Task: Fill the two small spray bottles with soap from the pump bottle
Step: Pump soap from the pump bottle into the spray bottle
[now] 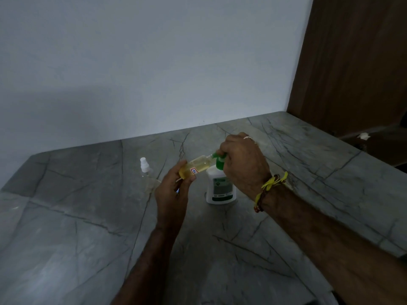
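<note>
Grey stone with dark veins forms the countertop [88, 227] on which the work takes place, running back to a pale wall [132, 62] and a brown wooden panel [356, 62] at the right.

The white pump bottle [221, 187] stands upright near the middle of the counter, a dark green label on its front and a green pump head [219, 162] on top. The right hand [243, 164] is curled down over that pump head, its fingers wrapped round the top so that most of the green part is hidden; a ring [248, 138] shows on one finger and a yellow thread band [269, 186] circles the wrist.

The left hand [170, 194] holds a small clear spray bottle [198, 167] off the counter, thumb and fingers pinching its lower end. This bottle is tilted well over, nearly lying flat, with its open neck pointed right and set against the green nozzle. Yellowish liquid fills much of it, and a small white label with red edging and blue letters sits on its side. Whether liquid is flowing at the neck cannot be told.

The second small spray bottle [147, 172] stands upright on the counter to the left of the left hand, well apart from the pump bottle. Its white spray cap is on, and its clear body looks faint against the stone, so its contents cannot be judged.

Far right, beyond the counter, a small crumpled white scrap [363, 136] lies on a dark surface.
</note>
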